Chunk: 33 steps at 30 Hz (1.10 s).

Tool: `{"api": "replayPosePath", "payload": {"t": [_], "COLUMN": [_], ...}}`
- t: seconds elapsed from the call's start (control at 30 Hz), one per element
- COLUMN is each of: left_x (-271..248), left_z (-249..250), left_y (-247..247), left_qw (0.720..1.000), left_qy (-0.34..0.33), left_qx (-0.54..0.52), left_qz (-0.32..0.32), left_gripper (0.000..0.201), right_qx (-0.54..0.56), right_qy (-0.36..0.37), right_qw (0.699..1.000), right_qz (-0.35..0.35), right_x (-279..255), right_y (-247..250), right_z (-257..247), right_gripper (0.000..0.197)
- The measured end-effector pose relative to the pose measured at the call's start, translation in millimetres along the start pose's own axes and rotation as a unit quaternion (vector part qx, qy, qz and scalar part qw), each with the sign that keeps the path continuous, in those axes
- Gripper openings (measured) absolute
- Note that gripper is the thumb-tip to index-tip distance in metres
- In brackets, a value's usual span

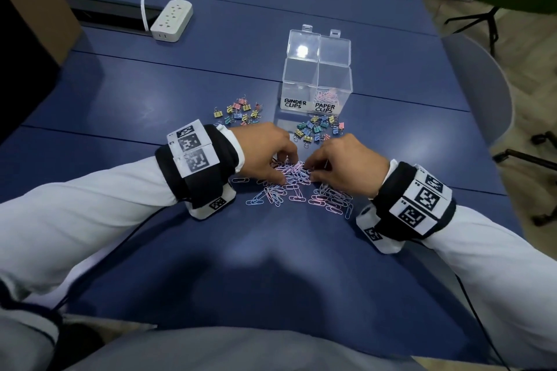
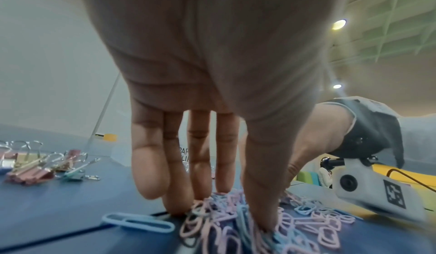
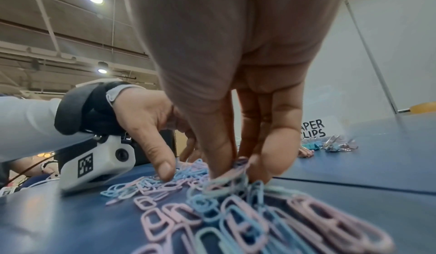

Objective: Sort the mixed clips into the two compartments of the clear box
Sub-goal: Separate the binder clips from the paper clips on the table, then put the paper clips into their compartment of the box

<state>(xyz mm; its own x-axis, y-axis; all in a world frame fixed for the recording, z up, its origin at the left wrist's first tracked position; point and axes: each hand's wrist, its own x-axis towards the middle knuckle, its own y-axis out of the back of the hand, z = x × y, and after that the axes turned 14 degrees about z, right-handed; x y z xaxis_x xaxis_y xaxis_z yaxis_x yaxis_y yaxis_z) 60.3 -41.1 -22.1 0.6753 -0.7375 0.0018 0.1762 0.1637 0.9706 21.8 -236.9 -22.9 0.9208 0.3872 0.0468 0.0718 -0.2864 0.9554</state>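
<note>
Paper clips [image 1: 294,176] gathering: left hand [image 1: 265,147] rakes with straight fingers [image 2: 174,164], right hand [image 1: 349,159] pinches a bunch, which next needs lifting into the clear box's [image 1: 301,75] right compartment.

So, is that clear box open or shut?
Open: both lids of the clear box stand flipped back above its two compartments.

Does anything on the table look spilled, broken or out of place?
Nothing stands out. The paper clips and binder clips lie loose on the table, as unsorted stock would. The clear box stands upright, lids open; only its PAPER CLIPS side holds clips, seemingly paper clips.
</note>
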Motion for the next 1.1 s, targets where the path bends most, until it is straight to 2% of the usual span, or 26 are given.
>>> {"api": "replayPosePath", "payload": {"t": [0.13,0.27,0.47,0.67,0.77,0.83,0.9,1.0,1.1], "left_x": [2.2,6.3,6.1,3.9,7.6,16.8,32.4,65.3,101.1], "left_z": [1.1,4.0,-2.2,-7.7,-5.4,-4.1,-6.3,-17.0,-24.1], "left_y": [1.3,1.9,7.6,19.1,33.6,47.8,63.6,80.5,86.6], "left_qw": [1.000,1.000,0.998,0.994,0.984,0.972,0.960,0.956,0.960], "left_qy": [0.005,0.013,0.014,0.019,0.049,0.067,0.093,0.129,0.145], "left_qx": [-0.004,0.000,-0.038,-0.072,-0.100,-0.107,-0.108,-0.120,-0.107], "left_qz": [0.013,0.015,0.043,0.079,0.141,0.200,0.240,0.236,0.216], "left_gripper": [0.032,0.027,0.024,0.020,0.020,0.020,0.021,0.019,0.017], "right_qx": [0.013,0.045,0.130,0.182,0.161,0.124,0.070,0.027,0.043], "right_qy": [0.002,-0.017,-0.079,-0.126,-0.156,-0.168,-0.163,-0.143,-0.141], "right_qw": [1.000,0.998,0.982,0.948,0.936,0.943,0.960,0.974,0.967], "right_qz": [0.018,0.035,0.112,0.228,0.271,0.259,0.218,0.176,0.207], "right_x": [-1.3,-3.2,4.5,51.7,86.3,104.4,114.7,113.8,101.5], "right_y": [0.4,7.0,34.6,79.3,86.4,80.3,69.6,60.6,67.2], "right_z": [3.0,8.6,17.0,36.9,46.9,50.7,52.7,53.7,60.2], "right_gripper": [0.020,0.017,0.013,0.010,0.009,0.008,0.011,0.022,0.033]}}
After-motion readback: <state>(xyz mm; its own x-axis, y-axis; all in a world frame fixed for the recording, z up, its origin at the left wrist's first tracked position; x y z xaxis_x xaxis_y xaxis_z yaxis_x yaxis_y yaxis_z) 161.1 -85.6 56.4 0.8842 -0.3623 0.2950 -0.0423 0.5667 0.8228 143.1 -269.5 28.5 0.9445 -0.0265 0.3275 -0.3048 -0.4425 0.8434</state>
